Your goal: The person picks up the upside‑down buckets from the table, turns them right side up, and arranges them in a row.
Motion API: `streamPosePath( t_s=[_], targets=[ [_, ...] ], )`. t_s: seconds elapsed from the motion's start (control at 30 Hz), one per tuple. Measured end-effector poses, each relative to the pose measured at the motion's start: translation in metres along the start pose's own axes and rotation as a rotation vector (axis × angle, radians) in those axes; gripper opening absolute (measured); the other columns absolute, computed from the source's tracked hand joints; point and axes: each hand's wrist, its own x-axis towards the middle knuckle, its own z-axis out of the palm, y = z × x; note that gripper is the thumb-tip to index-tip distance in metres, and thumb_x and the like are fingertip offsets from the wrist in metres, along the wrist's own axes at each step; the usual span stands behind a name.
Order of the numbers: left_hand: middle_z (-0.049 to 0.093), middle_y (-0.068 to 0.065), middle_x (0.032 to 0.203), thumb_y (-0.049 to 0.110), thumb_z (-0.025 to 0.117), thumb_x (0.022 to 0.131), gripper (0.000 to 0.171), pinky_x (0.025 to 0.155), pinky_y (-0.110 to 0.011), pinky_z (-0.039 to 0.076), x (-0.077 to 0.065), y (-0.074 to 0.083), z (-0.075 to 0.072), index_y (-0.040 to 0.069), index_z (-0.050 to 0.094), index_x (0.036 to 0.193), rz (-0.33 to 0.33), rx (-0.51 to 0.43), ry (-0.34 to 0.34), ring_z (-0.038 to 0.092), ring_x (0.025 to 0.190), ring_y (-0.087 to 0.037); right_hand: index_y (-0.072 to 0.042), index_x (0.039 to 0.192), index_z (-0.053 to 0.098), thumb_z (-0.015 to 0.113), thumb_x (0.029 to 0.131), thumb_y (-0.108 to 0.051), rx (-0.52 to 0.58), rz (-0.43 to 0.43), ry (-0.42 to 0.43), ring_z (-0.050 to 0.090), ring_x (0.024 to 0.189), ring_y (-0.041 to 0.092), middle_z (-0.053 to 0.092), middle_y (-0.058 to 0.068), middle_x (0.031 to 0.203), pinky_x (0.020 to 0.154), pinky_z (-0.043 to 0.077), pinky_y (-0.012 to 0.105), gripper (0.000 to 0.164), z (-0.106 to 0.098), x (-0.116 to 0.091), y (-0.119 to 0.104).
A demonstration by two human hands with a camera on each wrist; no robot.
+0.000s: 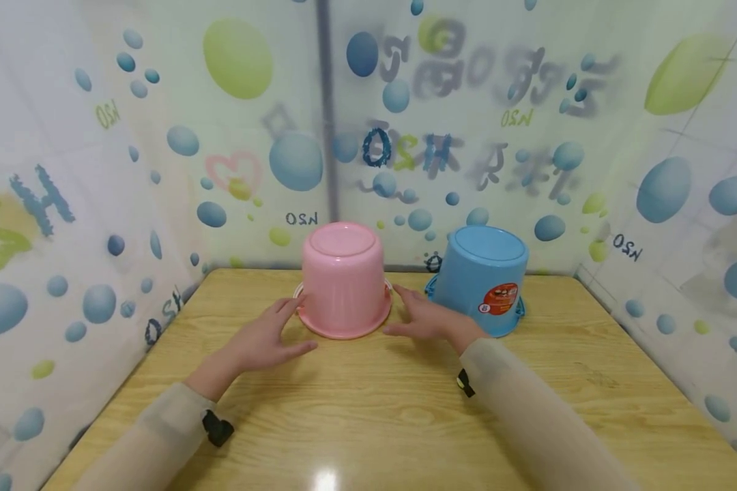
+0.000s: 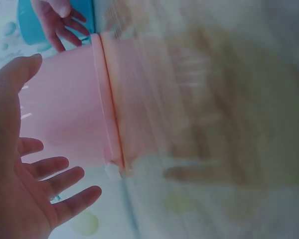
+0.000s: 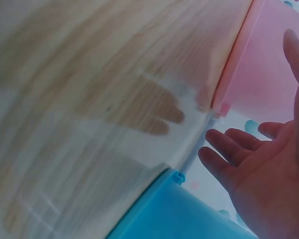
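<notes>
A pink bucket (image 1: 344, 286) stands upside down on the wooden table, its rim on the wood and its white handle (image 1: 297, 290) showing at the side. My left hand (image 1: 269, 341) is at its left side with fingers spread; in the left wrist view that hand (image 2: 35, 164) looks apart from the bucket wall. On the other side my right hand (image 1: 426, 317) reaches between the pink bucket and an upturned blue bucket (image 1: 475, 273) with a red label. The right wrist view shows the right hand's fingers (image 3: 224, 149) extended, holding nothing.
The wooden table (image 1: 356, 423) meets a patterned curtain (image 1: 295, 164) at the back and both sides. The blue bucket's handle (image 1: 431, 285) sticks out close to my right hand. Dark wrist devices (image 1: 218, 428) sit on both sleeves.
</notes>
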Motion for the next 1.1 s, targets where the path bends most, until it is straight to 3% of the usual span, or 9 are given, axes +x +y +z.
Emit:
streamPosePath(
  t_s=[0.23,0.37,0.57,0.77,0.97,1.1],
  targets=[
    [0.030,-0.037,0.172,0.068,0.074,0.097,0.116,0.124,-0.073,0.040,0.016,-0.019,0.001,0.009,0.015,0.177,-0.155,-0.011,-0.134,0.039,0.156,-0.058,-0.021,0.179,0.005,0.079,0.095,-0.064,0.039,0.031,-0.017,0.009,0.172,0.041,0.010,0.017,0.186,0.136,0.020,0.067,0.120,0.003,0.021,0.008],
    [0.025,-0.041,0.173,0.069,0.074,0.096,0.120,0.127,-0.074,0.034,0.026,-0.027,0.003,0.007,0.011,0.177,-0.207,-0.012,-0.205,0.032,0.159,-0.061,-0.024,0.179,0.005,0.084,0.092,-0.061,0.076,0.025,-0.014,0.008,0.173,0.039,0.010,0.013,0.186,0.138,0.018,0.065,0.123,0.004,0.033,0.012],
    [0.032,-0.038,0.172,0.067,0.074,0.097,0.121,0.129,-0.074,0.031,0.039,-0.032,0.005,0.003,0.009,0.176,-0.195,-0.021,-0.219,0.034,0.158,-0.060,-0.020,0.179,0.004,0.090,0.089,-0.056,0.111,-0.009,0.001,0.009,0.173,0.036,0.011,0.010,0.187,0.139,0.016,0.061,0.129,0.005,0.046,0.010],
    [0.024,-0.032,0.178,0.064,0.076,0.097,0.125,0.133,-0.074,0.019,0.047,-0.031,0.007,0.005,-0.001,0.177,-0.194,-0.092,-0.265,0.019,0.164,-0.059,-0.023,0.179,0.003,0.090,0.092,-0.046,0.141,-0.054,0.003,0.014,0.173,0.034,0.013,0.007,0.186,0.140,0.018,0.057,0.126,0.007,0.049,0.006],
    [0.018,-0.034,0.178,0.048,0.081,0.099,0.122,0.133,-0.071,0.023,0.048,-0.035,0.008,0.001,-0.002,0.175,-0.161,-0.190,-0.254,0.020,0.165,-0.055,-0.028,0.179,0.004,0.091,0.092,-0.043,0.146,-0.050,0.012,0.014,0.173,0.034,0.015,0.007,0.186,0.139,0.018,0.058,0.124,0.007,0.048,0.002],
    [0.026,-0.039,0.173,0.046,0.081,0.101,0.117,0.129,-0.075,0.028,0.046,-0.035,0.003,-0.002,0.003,0.175,-0.137,-0.210,-0.217,0.028,0.159,-0.058,-0.032,0.179,0.002,0.089,0.091,-0.052,0.127,-0.043,0.029,0.012,0.172,0.039,0.014,0.010,0.186,0.138,0.017,0.063,0.125,0.007,0.046,0.002]
  ],
)
